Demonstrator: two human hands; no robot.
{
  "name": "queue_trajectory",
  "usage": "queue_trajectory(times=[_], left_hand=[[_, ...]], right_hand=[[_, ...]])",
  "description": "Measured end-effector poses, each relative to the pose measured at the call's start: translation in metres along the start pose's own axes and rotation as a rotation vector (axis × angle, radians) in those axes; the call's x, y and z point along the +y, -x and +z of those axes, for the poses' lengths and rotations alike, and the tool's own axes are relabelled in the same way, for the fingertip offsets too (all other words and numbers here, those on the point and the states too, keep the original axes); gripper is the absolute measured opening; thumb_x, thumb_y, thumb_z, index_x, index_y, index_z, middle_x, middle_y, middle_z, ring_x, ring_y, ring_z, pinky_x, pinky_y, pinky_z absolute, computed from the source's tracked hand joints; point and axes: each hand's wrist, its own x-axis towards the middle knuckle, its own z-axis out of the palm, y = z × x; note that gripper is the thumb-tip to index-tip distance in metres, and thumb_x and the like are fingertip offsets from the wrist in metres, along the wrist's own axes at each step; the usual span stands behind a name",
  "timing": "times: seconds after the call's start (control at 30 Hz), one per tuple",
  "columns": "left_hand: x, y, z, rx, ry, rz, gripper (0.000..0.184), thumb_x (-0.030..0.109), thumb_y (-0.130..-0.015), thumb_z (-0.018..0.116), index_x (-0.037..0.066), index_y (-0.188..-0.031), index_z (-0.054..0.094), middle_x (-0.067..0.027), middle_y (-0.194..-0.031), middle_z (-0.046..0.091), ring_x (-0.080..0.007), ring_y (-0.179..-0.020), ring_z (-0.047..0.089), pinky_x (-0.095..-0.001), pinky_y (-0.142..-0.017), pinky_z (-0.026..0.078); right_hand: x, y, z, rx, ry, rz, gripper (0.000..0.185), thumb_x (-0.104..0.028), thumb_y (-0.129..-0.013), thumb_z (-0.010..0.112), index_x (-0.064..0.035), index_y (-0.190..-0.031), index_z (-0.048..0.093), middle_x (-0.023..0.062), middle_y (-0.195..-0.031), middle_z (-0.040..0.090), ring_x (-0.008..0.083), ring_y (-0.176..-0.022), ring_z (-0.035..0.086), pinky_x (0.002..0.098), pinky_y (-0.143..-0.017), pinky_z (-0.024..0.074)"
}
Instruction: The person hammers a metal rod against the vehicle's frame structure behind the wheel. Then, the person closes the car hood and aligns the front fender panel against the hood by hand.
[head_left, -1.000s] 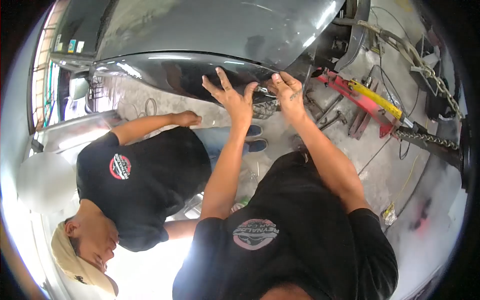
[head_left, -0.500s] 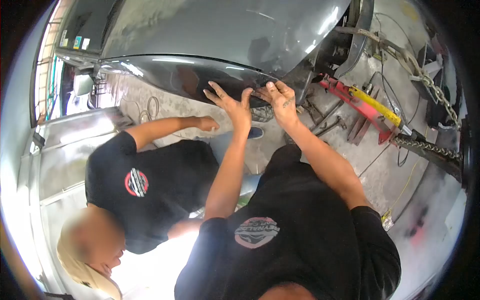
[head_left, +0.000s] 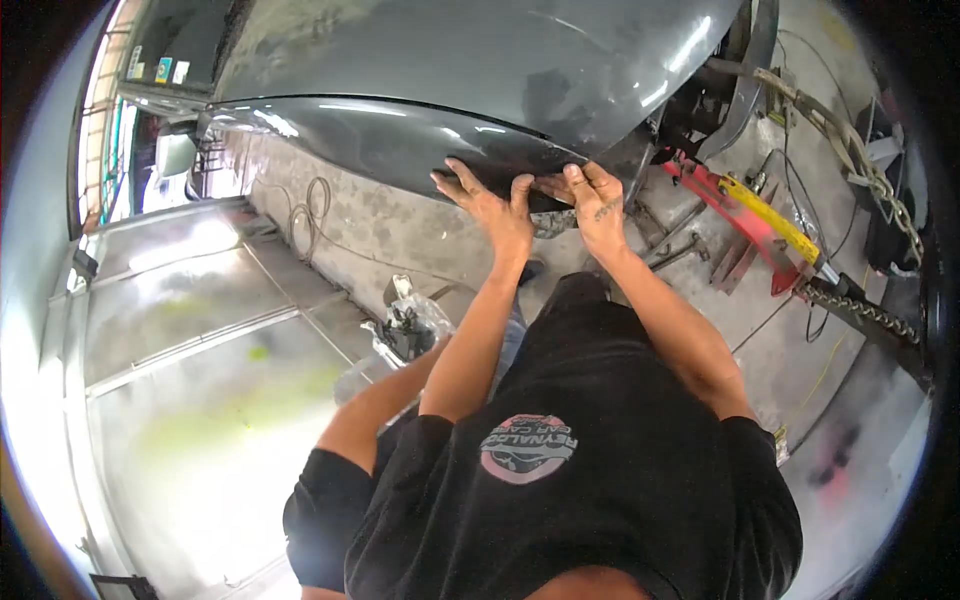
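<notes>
A dark grey car fender [head_left: 395, 150] runs below the hood [head_left: 430, 60], with a narrow dark gap between them. My left hand [head_left: 495, 215] lies against the fender's lower part, its fingers spread and its thumb pointing up. Close to its right, my right hand [head_left: 600, 215] is bent around the front corner of the fender, fingers folded and pressed on the edge. Part of its grip is hidden behind the panel. A tyre [head_left: 555, 222] shows just beneath my hands.
A co-worker's arm [head_left: 385, 400] is close at my left, beside a plastic bag of parts [head_left: 405, 330]. At right stand a red and yellow pulling frame [head_left: 765, 220] and a chain [head_left: 890, 200]. A hose [head_left: 310, 215] lies on the floor; metal panels [head_left: 190, 340] are at left.
The co-worker has moved back toward the lower left, uncovering the bag and floor. My hands stay at the same part of the fender, while the view has shifted slightly.
</notes>
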Motion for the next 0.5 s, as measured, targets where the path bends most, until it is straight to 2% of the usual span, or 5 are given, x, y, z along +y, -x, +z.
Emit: queue_trajectory(times=[0.17,0.27,0.3,0.4,0.5], left_hand=[[-0.012,-0.002,-0.028,-0.101,0.087,0.023,0.094,0.033,-0.093,0.074,0.004,-0.163,0.017,-0.0321,-0.165,-0.004,-0.0483,-0.153,0.011,-0.0541,-0.123,0.017],[-0.043,-0.005,-0.047,-0.138,-0.061,0.132,0.084,0.032,-0.095,0.072,0.001,-0.159,0.026,-0.0286,-0.163,0.011,-0.0445,-0.151,0.019,-0.0507,-0.12,0.028],[-0.046,-0.005,-0.049,-0.07,0.155,0.052,0.077,0.032,-0.096,0.072,-0.003,-0.152,0.034,-0.0264,-0.153,0.032,-0.042,-0.143,0.036,-0.0445,-0.112,0.041],[-0.072,-0.011,-0.065,-0.111,0.419,-0.323,0.068,0.037,-0.097,0.071,-0.001,-0.145,0.04,-0.0251,-0.146,0.042,-0.0405,-0.138,0.043,-0.0488,-0.11,0.043],[-0.109,-0.02,-0.074,-0.389,0.731,-0.934,0.071,0.049,-0.099,0.064,0.001,-0.144,0.038,-0.0207,-0.137,0.048,-0.0383,-0.131,0.051,-0.0528,-0.104,0.048]], right_hand=[[0.002,0.004,0.009,0.06,0.0,-0.053,0.035,-0.024,-0.104,0.061,0.0035,-0.081,0.059,0.0027,-0.077,0.061,0.0111,-0.073,0.057,0.0284,-0.067,0.0492],[0.017,0.0,0.003,0.105,0.103,-0.088,0.037,-0.028,-0.103,0.062,0.0016,-0.081,0.06,-0.0003,-0.073,0.057,0.0089,-0.068,0.047,0.0279,-0.062,0.0418],[0.011,0.001,0.007,0.124,0.135,-0.102,0.037,-0.029,-0.103,0.063,0.0012,-0.081,0.06,-0.0008,-0.071,0.056,0.0086,-0.068,0.045,0.0281,-0.061,0.0404],[0.003,0.01,0.021,0.187,0.157,-0.167,0.039,-0.031,-0.103,0.062,0.001,-0.08,0.059,-0.001,-0.07,0.054,0.008,-0.068,0.044,0.0285,-0.061,0.0406],[0.018,0.012,0.025,0.309,0.33,-0.204,0.042,-0.031,-0.105,0.059,-0.0016,-0.076,0.054,-0.0033,-0.068,0.049,0.0066,-0.067,0.041,0.0273,-0.062,0.0396]])
